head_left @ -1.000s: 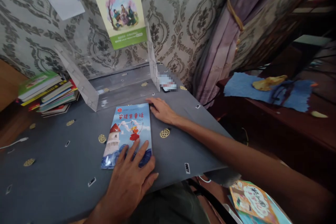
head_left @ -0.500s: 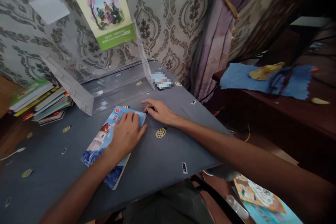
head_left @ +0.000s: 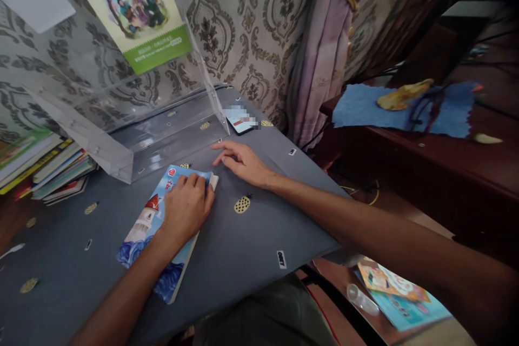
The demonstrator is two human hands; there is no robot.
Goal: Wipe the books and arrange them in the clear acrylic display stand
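Pressing a children's book point(head_left: 156, 232) flat on the grey tabletop point(head_left: 251, 238), just before the clear acrylic stand point(head_left: 121, 135).
Left hand point(head_left: 184, 211) curled over the book's far corner, gripping; right hand point(head_left: 241, 161) open, empty, resting beside it; book not yet inside the stand.

Book stack point(head_left: 44, 170), clear stand point(head_left: 121, 113), phone point(head_left: 240, 119)

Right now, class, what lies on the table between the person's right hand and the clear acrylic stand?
In the head view, only bare grey tablecloth separates the right hand from the clear acrylic stand.
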